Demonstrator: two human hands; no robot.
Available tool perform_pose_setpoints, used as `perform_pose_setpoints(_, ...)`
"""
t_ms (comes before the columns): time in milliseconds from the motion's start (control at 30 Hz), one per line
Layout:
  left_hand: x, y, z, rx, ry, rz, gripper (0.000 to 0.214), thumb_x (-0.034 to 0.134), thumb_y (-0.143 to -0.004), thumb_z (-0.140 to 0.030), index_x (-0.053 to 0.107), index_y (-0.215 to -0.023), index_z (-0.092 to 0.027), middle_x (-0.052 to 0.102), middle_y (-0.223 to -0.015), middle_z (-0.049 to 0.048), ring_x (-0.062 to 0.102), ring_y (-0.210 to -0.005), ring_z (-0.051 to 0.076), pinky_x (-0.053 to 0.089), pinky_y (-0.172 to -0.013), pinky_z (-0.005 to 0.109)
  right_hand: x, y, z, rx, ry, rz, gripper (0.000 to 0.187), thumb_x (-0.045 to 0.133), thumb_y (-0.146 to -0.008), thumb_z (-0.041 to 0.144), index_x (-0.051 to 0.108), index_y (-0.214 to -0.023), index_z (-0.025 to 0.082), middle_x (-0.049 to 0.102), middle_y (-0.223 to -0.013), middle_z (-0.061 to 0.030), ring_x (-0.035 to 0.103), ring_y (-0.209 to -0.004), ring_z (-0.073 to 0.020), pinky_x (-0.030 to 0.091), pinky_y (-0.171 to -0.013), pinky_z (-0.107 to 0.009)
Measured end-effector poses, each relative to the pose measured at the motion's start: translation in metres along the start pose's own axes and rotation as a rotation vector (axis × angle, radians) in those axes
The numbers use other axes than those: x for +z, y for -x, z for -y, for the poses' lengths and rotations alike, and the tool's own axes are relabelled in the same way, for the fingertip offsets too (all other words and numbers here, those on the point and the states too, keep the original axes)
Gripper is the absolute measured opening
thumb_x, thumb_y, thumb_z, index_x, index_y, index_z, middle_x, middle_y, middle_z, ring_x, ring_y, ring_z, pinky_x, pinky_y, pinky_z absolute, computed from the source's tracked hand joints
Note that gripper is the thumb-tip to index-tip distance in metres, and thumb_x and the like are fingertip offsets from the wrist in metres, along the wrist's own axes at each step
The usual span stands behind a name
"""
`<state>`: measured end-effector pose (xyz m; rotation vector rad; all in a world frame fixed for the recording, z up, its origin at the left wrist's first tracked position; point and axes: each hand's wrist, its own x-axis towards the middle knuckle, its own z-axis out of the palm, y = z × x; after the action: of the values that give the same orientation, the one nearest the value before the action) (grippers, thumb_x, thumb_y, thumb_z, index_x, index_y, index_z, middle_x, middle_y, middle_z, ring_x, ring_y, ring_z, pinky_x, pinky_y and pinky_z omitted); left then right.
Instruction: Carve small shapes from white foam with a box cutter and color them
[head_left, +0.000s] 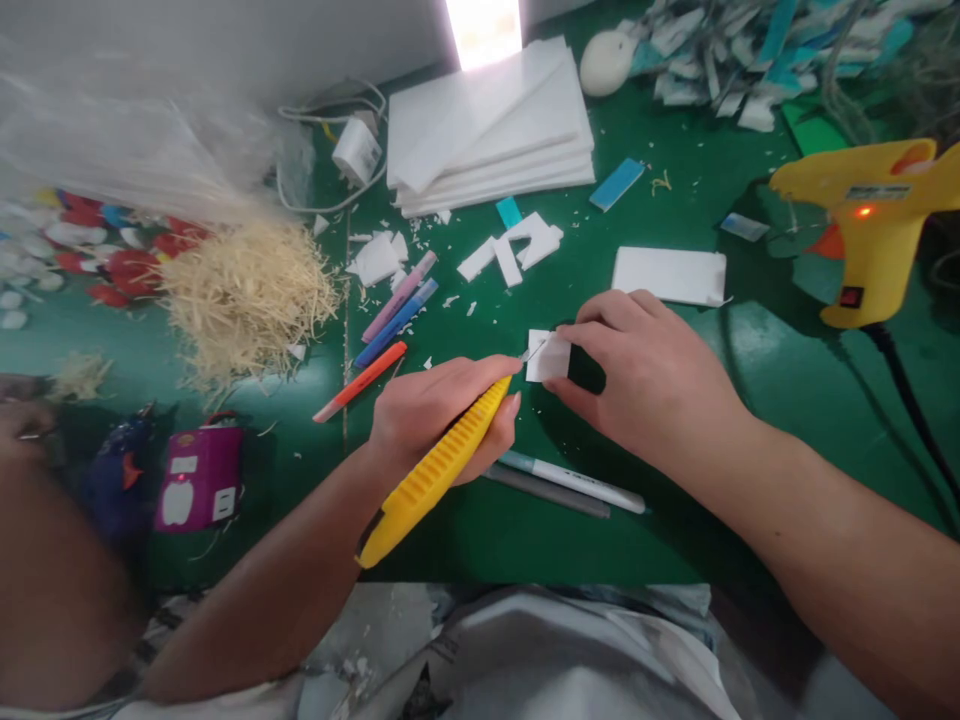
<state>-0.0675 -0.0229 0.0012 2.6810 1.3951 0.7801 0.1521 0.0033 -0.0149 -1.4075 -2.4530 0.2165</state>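
My left hand is closed round a yellow utility knife, whose blade tip touches the left edge of a small white foam piece. My right hand pinches that foam piece against the green table, thumb below and fingers above. Two pens lie just under my left hand.
A stack of white foam sheets lies at the back. White foam offcuts, a foam rectangle, coloured markers and a straw pile lie around. A yellow glue gun stands right. A magenta box sits left.
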Motion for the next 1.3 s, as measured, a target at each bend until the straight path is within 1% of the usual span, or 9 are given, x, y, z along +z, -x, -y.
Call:
perform_pose_setpoints(100,0.004,-0.002,-0.002,-0.026,0.036,-0.032,0.019,0.058,-0.099,-0.027,0.072,-0.112,-0.024,0.084,-0.096,0.0006,0.080,-0.078,0.017,0.065,-0.071,0.023,0.000,0.000,0.001,-0.003,0.012,-0.011,0.016,0.071,-0.088,0.027,0.078,-0.098,0.017,0.071,-0.106,-0.0161,0.059,-0.094,-0.0298,0.052,-0.079,-0.044)
perform_pose_setpoints(267,0.011,-0.008,-0.004,0.028,0.047,-0.038,0.019,0.061,-0.100,-0.026,0.071,-0.115,-0.024,0.084,-0.103,0.0018,0.082,-0.084,0.018,0.067,-0.076,0.024,0.002,-0.001,0.003,0.010,0.002,-0.011,0.019,0.070,-0.087,0.026,0.078,-0.099,0.013,0.072,-0.106,-0.0171,0.060,-0.093,-0.0310,0.052,-0.078,-0.045)
perform_pose_setpoints(400,0.015,-0.012,-0.005,0.023,0.042,-0.036,0.016,0.062,-0.101,-0.026,0.070,-0.115,-0.022,0.084,-0.099,0.0020,0.081,-0.083,0.018,0.065,-0.072,0.024,0.002,-0.001,0.003,0.020,-0.007,0.007,0.020,0.068,-0.088,0.025,0.078,-0.100,0.013,0.072,-0.107,-0.0171,0.059,-0.096,-0.0322,0.052,-0.080,-0.046)
perform_pose_setpoints(533,0.016,-0.012,-0.005,0.023,0.050,-0.040,0.016,0.063,-0.101,-0.025,0.071,-0.114,-0.021,0.084,-0.098,0.0030,0.081,-0.083,0.018,0.065,-0.073,0.024,0.000,-0.002,0.003,0.023,-0.012,0.017,0.020,0.068,-0.089,0.026,0.078,-0.100,0.013,0.072,-0.108,-0.0176,0.060,-0.097,-0.0325,0.053,-0.080,-0.046)
perform_pose_setpoints(733,0.019,-0.012,-0.001,0.103,0.023,-0.029,0.017,0.062,-0.100,-0.019,0.070,-0.115,-0.019,0.083,-0.100,0.0028,0.080,-0.083,0.015,0.061,-0.077,0.020,-0.001,-0.004,0.004,0.041,-0.002,0.025,0.019,0.071,-0.087,0.026,0.079,-0.098,0.013,0.073,-0.107,-0.0172,0.062,-0.097,-0.0324,0.055,-0.080,-0.046)
perform_pose_setpoints(867,0.015,-0.014,0.001,0.157,-0.026,0.002,0.018,0.058,-0.102,-0.020,0.069,-0.116,-0.018,0.084,-0.101,0.0036,0.080,-0.085,0.015,0.061,-0.076,0.021,0.001,-0.002,0.004,0.033,-0.012,-0.015,0.018,0.073,-0.087,0.027,0.079,-0.094,0.013,0.073,-0.105,-0.0182,0.063,-0.093,-0.0324,0.056,-0.076,-0.046)
perform_pose_setpoints(1033,0.007,-0.015,-0.003,0.123,-0.048,0.048,0.018,0.055,-0.101,-0.020,0.070,-0.111,-0.021,0.083,-0.096,0.0017,0.080,-0.083,0.016,0.062,-0.072,0.023,0.002,-0.001,0.005,0.044,-0.018,-0.042,0.018,0.076,-0.085,0.027,0.079,-0.092,0.012,0.072,-0.103,-0.0181,0.064,-0.092,-0.0324,0.056,-0.073,-0.046)
perform_pose_setpoints(1167,0.002,-0.012,-0.005,0.112,-0.090,0.053,0.017,0.053,-0.099,-0.019,0.070,-0.104,-0.019,0.082,-0.088,0.0005,0.077,-0.072,0.015,0.058,-0.064,0.022,0.000,-0.003,0.007,0.067,-0.015,-0.005,0.019,0.079,-0.082,0.025,0.079,-0.095,0.011,0.072,-0.104,-0.0180,0.065,-0.096,-0.0345,0.057,-0.076,-0.048)
perform_pose_setpoints(1300,-0.002,-0.009,-0.003,0.142,-0.099,0.098,0.020,0.052,-0.099,-0.020,0.071,-0.104,-0.016,0.081,-0.086,0.0016,0.077,-0.068,0.015,0.056,-0.059,0.022,-0.003,-0.005,0.008,0.095,-0.012,0.051,0.021,0.079,-0.082,0.024,0.079,-0.097,0.010,0.072,-0.108,-0.0195,0.065,-0.099,-0.0360,0.057,-0.079,-0.050)
